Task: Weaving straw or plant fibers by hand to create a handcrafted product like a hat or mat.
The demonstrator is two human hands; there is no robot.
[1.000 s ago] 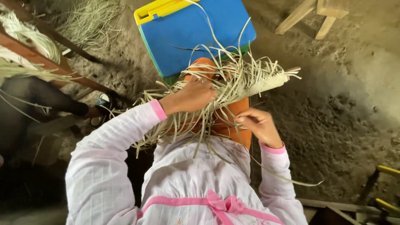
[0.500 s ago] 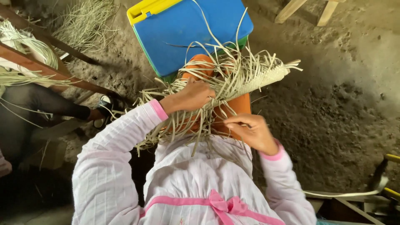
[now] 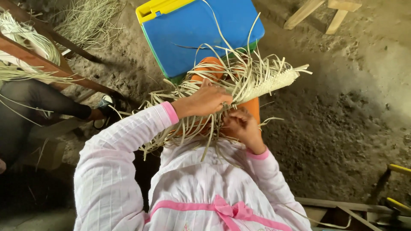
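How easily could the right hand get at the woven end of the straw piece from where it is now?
Probably yes. The right hand sits among loose strands below the left hand, and the woven end sticks out up and to the right with nothing covering it.

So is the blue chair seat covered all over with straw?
No, the blue seat is mostly bare; the straw weaving sits in both hands.
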